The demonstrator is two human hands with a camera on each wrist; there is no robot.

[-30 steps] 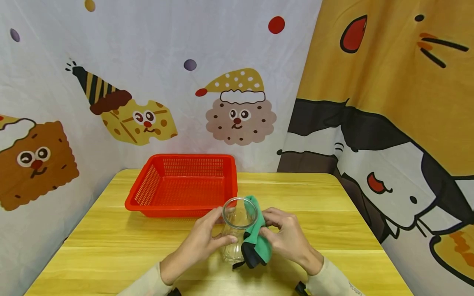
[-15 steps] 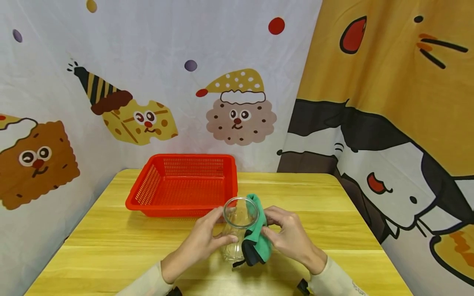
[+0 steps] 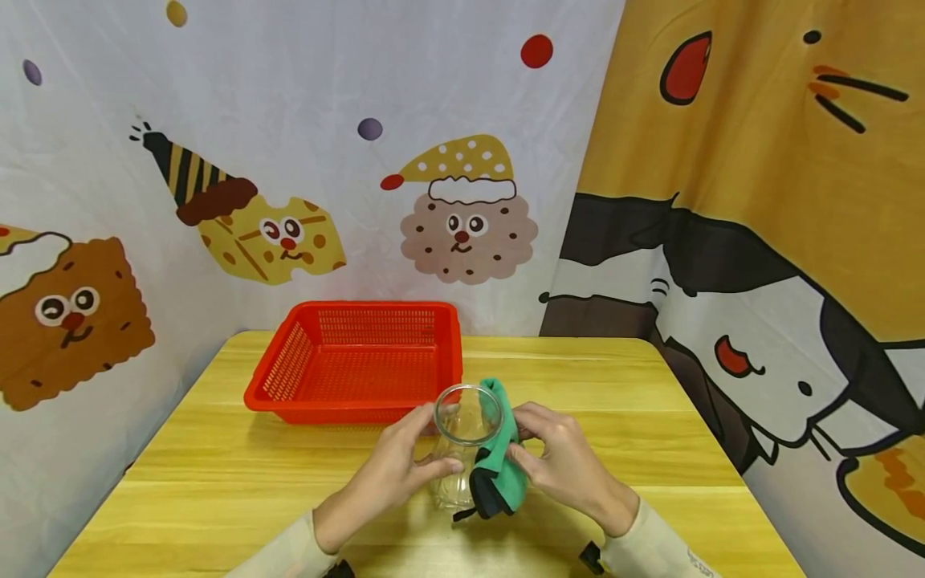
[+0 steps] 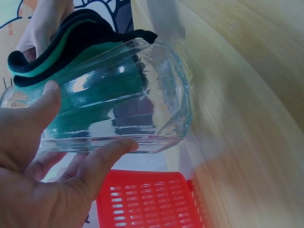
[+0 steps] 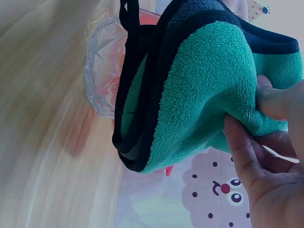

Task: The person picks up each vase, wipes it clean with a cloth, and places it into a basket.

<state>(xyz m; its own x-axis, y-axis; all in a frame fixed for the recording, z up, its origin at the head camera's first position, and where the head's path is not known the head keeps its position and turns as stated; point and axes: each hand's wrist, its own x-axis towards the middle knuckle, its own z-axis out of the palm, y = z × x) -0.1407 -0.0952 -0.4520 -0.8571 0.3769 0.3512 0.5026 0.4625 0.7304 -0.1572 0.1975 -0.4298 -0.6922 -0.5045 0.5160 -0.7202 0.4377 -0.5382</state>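
Observation:
A clear glass jar (image 3: 454, 482) with a round mouth and faceted sides stands upright in front of the person. My left hand (image 3: 393, 466) holds it from the left, thumb on the near side and fingers round the far side. Against the jar's right side lies a folded green cloth (image 3: 511, 482) with dark edging and a small hanging loop. My right hand (image 3: 567, 466) pinches that cloth between thumb and fingers. In the left wrist view, the jar (image 4: 104, 104) has its base close to the tabletop; whether they touch I cannot tell. The cloth (image 5: 204, 80) hides much of the jar in the right wrist view.
Behind the jar, to the left, a red perforated plastic basket (image 3: 361, 408) sits on the wooden table (image 3: 614, 385). A printed cartoon curtain (image 3: 289, 80) hangs behind the table's back edge and along its sides.
Both hands keep their hold on the jar and the cloth. The cloth's lower edge has risen very slightly over the last second; little else differs.

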